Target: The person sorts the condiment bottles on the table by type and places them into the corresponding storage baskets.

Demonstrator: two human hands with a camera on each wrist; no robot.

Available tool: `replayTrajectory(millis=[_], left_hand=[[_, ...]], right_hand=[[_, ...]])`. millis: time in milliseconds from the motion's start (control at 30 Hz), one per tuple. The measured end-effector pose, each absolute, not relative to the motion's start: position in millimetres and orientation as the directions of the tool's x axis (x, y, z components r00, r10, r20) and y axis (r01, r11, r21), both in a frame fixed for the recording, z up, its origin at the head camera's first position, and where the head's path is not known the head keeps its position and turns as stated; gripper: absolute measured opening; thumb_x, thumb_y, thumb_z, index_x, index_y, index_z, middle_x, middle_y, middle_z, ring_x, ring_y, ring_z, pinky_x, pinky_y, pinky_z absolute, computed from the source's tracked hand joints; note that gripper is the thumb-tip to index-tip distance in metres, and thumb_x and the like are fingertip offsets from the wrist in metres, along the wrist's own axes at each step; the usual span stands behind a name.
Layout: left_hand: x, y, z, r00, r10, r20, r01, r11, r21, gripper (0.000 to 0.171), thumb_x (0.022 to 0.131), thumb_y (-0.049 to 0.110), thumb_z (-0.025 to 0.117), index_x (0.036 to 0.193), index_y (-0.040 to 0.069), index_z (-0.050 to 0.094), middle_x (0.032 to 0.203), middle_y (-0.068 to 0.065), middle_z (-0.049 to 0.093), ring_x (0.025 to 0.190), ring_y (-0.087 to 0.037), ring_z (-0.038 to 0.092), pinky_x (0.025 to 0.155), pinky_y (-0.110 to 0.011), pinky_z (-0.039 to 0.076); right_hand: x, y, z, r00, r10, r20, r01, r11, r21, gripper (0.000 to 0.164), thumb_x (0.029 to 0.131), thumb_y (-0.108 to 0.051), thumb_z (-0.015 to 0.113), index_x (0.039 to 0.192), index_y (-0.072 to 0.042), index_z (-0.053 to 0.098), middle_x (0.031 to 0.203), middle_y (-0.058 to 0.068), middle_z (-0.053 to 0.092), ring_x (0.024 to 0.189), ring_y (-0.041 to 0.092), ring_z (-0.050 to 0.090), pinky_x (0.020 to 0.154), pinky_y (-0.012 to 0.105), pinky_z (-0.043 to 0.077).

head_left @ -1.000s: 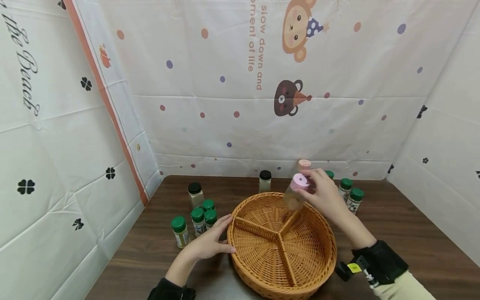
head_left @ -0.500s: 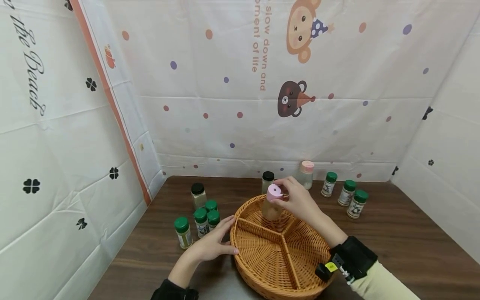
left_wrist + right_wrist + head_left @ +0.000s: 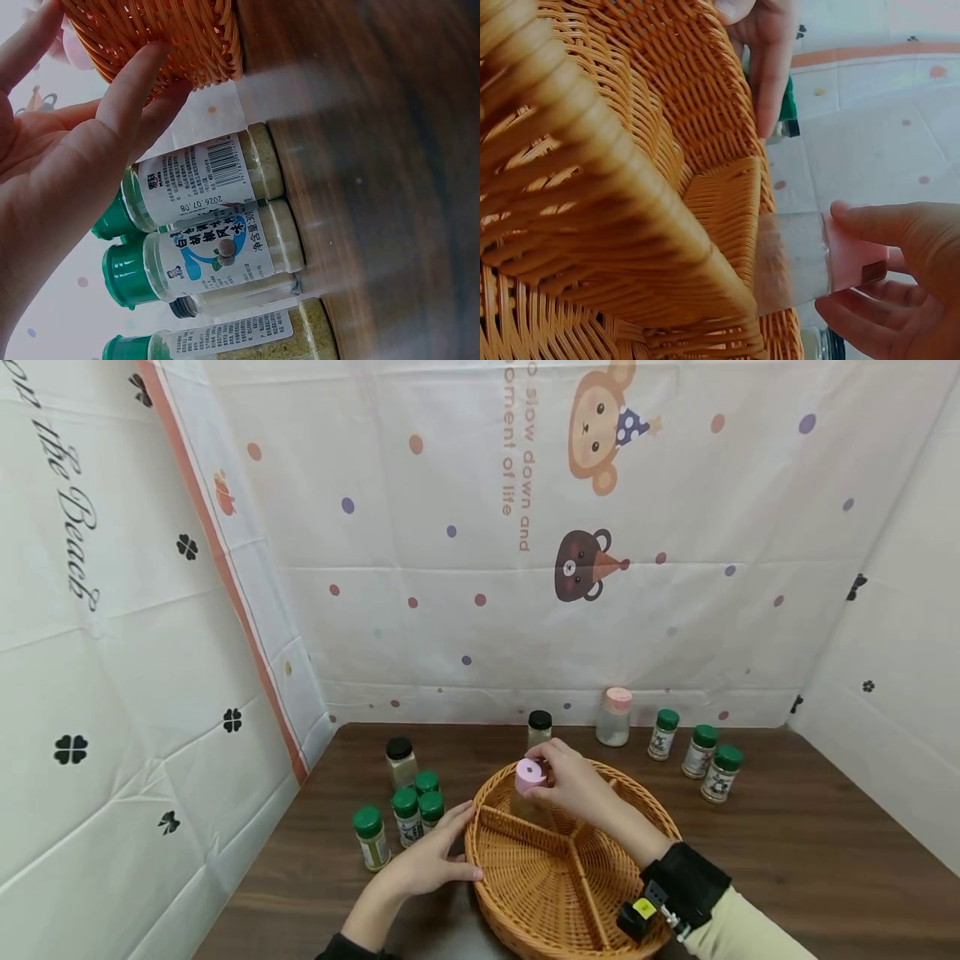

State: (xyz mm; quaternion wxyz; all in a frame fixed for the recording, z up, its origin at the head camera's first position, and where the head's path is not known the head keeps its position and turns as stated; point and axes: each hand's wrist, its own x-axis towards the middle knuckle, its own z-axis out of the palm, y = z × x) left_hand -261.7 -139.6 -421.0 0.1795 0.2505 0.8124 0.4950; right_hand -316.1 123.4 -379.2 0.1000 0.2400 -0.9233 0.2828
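Jar (image 3: 799, 259) has its lid (image 3: 853, 251) gripped by your right hand (image 3: 573, 783); your left hand (image 3: 427, 860), fingers nearly straight, touches the basket (image 3: 525, 877), likely to steady it.

Since a second ago, has carried the pink-capped jar (image 3: 802, 255) leftward from near the right rear rim (image 3: 641, 793) of the wicker basket (image 3: 532, 885) and down into its rear compartment (image 3: 504, 800).

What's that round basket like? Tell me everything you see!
The basket is round, orange-brown and woven, like wicker. Its open top faces up, and three woven dividers meet in the middle, making three compartments. It sits on a dark, wood-look table. The left hand touches its left side. The right hand holds a pink-lidded bottle in the back compartment; whether that touches the basket is unclear.
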Motion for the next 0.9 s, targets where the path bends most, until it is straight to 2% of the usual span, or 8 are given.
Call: replayTrajectory(millis=[233, 467, 900], left_hand=[[-263.6, -134.4, -423.7, -0.804, 0.593, -0.041, 0.225, 0.368, 0.902, 0.088, 0.094, 0.018, 0.07, 0.159, -0.001, 0.014, 0.166, -0.024, 0.004, 0.152, -0.048, 0.008, 0.111, -0.057, 0.041], [-264.2, -137.2, -424.3, -0.807, 0.589, -0.048, 0.215, 0.369, 0.904, 0.088, 0.094, 0.018, 0.07, 0.159, -0.001, 0.014, 0.166, -0.025, 0.002, 0.151, -0.049, 0.01, 0.111, -0.057, 0.041], [-265.5, -140.6, -424.1, -0.801, 0.597, -0.044, 0.231, 0.376, 0.897, 0.09, 0.093, 0.019, 0.071, 0.158, -0.002, 0.012, 0.165, -0.026, 0.001, 0.15, -0.051, 0.008, 0.111, -0.058, 0.04]], right_hand=[[-317.4, 122.9, -380.6, -0.871, -0.42, 0.257, -0.491, 0.712, -0.501, 0.04, 0.082, -0.02, 0.082, 0.114, -0.01, 0.061, 0.103, 0.001, 0.064, 0.095, 0.013, 0.062, 0.078, 0.03, 0.054], [-321.6, 117.1, -376.9, -0.876, -0.432, 0.214, -0.48, 0.745, -0.464, 0.04, 0.08, -0.018, 0.084, 0.109, -0.011, 0.058, 0.101, 0.001, 0.066, 0.088, 0.011, 0.06, 0.075, 0.03, 0.052], [-321.9, 112.3, -375.1, -0.891, -0.416, 0.179, -0.451, 0.77, -0.452, 0.043, 0.079, -0.018, 0.085, 0.111, -0.01, 0.057, 0.104, 0.003, 0.066, 0.089, 0.012, 0.06, 0.076, 0.032, 0.052]])
